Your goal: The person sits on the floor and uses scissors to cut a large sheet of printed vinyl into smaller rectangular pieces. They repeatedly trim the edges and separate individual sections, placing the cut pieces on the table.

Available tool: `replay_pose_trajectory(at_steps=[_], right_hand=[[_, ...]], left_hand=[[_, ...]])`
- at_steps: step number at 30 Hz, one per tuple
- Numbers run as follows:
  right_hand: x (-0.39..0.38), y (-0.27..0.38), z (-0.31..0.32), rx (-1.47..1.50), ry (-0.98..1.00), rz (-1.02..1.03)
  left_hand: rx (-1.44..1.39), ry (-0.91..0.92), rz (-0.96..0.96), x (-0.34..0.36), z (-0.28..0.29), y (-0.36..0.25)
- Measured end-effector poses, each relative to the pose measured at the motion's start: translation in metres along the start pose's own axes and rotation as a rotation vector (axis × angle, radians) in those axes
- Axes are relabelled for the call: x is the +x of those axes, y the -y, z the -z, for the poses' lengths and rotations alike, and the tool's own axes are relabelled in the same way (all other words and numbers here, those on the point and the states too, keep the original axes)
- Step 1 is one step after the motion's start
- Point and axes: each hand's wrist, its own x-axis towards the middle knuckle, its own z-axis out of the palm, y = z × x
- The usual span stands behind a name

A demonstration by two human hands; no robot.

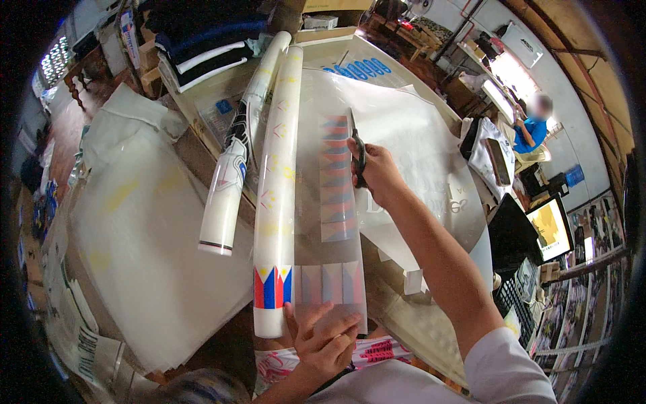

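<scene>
Step in hand, as judged: a cut is being run lengthwise along a printed film sheet [334,202] that is pulled off a white roll [276,195] lying on the tabletop [417,323].

- Right hand [375,172]: closed around the handles of black scissors [359,153]; the blades point away from the body and sit at the right edge of the sheet's far end, beside the column of red/blue triangle prints. Whether the blades are apart or closed cannot be told.
- Left hand [323,340]: fingers spread flat, pressed on the near end of the sheet just below the row of pale flag prints. Nothing is gripped; the sheet is only pinned down.
- The sheet lies flat between the two hands, its left edge touching the roll. The roll's near end carries a red/blue/yellow flag print.
- A second roll [235,161] with dark graphics lies just left of the first, angled slightly away.
- A large white backing sheet [431,135] is spread under and to the right of the work, with loose paper offcuts [412,281] near the forearm.

Next move, as judged: tension must be kept by the pinning hand so the film does not buckle, and the cut line must be held parallel to the print column, clear of the prints. Main risk: drift into the triangles, or the film lifting.
</scene>
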Motion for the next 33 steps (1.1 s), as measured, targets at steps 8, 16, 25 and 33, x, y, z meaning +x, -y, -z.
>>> replay_pose_trajectory(at_steps=[8, 16, 25, 33], right_hand=[[0.136, 0.016, 0.013, -0.211, -0.053, 0.176], [0.138, 0.056, 0.074, -0.129, -0.011, 0.335], [-0.172, 0.019, 0.195, -0.095, -0.097, 0.391], [-0.314, -0.127, 0.213, 0.045, -0.563, 0.402]], left_hand=[[0.015, -0.008, 0.011, -0.010, 0.010, -0.013], [0.312, 0.107, 0.029, -0.007, 0.010, -0.026], [0.080, 0.413, 0.041, 0.034, -0.021, -0.055], [0.364, 0.253, -0.185, 0.099, -0.059, -0.078]])
